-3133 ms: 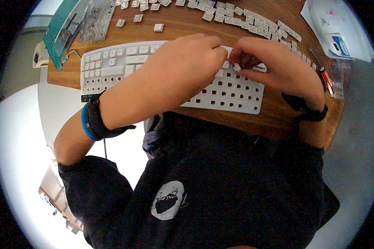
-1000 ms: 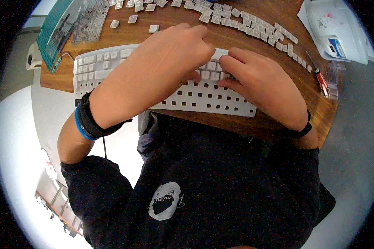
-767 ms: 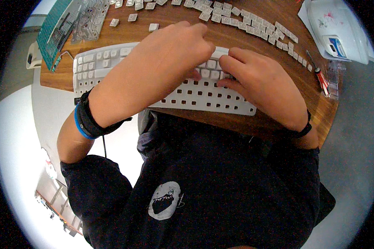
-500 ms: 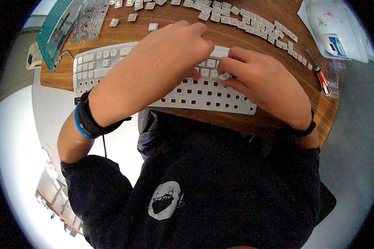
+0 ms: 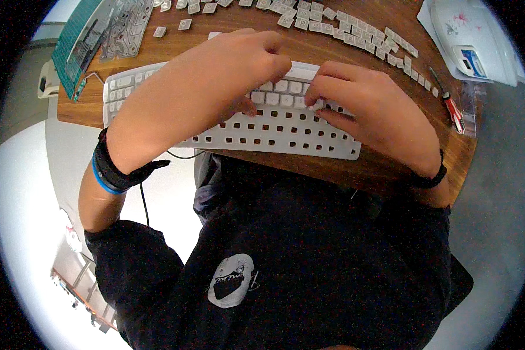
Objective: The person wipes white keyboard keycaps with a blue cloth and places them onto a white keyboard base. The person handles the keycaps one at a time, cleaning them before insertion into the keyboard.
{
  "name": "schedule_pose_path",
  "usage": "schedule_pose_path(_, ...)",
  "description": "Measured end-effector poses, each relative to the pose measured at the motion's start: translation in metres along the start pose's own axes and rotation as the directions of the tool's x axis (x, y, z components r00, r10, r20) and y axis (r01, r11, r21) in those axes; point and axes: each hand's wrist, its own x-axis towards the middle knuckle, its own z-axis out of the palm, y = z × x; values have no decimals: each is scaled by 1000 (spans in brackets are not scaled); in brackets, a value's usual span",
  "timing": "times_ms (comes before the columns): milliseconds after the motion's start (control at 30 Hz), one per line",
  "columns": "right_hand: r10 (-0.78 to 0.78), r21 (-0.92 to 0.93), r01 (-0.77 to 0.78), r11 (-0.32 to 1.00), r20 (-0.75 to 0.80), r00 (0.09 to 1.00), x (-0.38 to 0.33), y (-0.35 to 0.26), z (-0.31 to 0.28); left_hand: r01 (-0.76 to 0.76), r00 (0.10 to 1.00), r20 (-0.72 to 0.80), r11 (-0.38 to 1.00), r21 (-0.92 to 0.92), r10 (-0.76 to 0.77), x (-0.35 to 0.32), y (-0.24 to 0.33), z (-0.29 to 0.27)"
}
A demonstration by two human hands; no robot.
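Observation:
A white keyboard [image 5: 286, 131] lies on the wooden desk [image 5: 309, 46] in front of me, with many of its lower key sockets bare. My left hand [image 5: 227, 76] rests over its upper middle, fingers curled, thumb down on the bare sockets. My right hand [image 5: 367, 105] is beside it, with its fingertips pinching a white keycap [image 5: 317, 105] against the key rows. A few fitted keys [image 5: 280, 93] show between the two hands. I cannot see anything held in the left hand.
Loose white keycaps [image 5: 356, 32] lie in a curved row along the desk's far side. A green cutting mat with a clear membrane sheet [image 5: 93, 29] sits far left. A red-handled screwdriver [image 5: 449, 105] and a white device [image 5: 472, 35] lie at the right.
Both hands have shifted slightly on the keyboard. The right hand's fingers now press a keycap nearer the upper rows; three seconds ago the hands were farther right.

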Motion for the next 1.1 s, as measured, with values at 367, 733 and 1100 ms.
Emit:
schedule_pose_path(367, -8, -17, 8, 1000, 3, 1000, 0, 5, 2, 14, 1000, -27, 998, -63, -16, -2, -3, 3)
schedule_pose_path(733, 30, -63, -32, 998, -23, 999, 1, -4, 2, 43, 999, 4, 999, -33, -43, 1, -2, 3)
schedule_pose_path(1100, 87, -87, -81, 993, 64, 994, 3, 2, 1, 55, 998, 11, 998, -2, -55, -1, 4, 2)
